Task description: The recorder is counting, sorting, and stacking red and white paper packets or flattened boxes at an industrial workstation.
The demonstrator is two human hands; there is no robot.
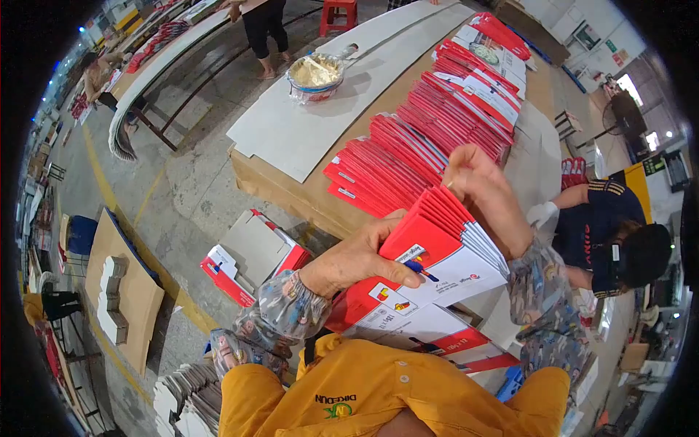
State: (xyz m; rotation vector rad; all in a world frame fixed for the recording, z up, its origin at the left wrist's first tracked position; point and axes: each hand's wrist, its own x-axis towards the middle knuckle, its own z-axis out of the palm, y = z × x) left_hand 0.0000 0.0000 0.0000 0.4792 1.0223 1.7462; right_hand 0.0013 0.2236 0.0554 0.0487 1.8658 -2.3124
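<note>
My left hand [360, 258] grips a thick stack of red-and-white flat cardboard pieces [437, 255], thumb across its front face. My right hand [484, 189] rests on the top edges of the same stack, fingers fanning the pieces. The stack is held above the near edge of a brown table [291, 193]. More red-and-white flat pieces [429, 131] lie overlapped in long rows along the table beyond my hands.
Long white boards [306, 124] lie on the table with a foil-covered bowl [314, 75] on them. A folded red-and-white box [251, 255] sits on the floor at left. A person in dark clothes [619, 233] bends at right. Another person [264, 29] stands far back.
</note>
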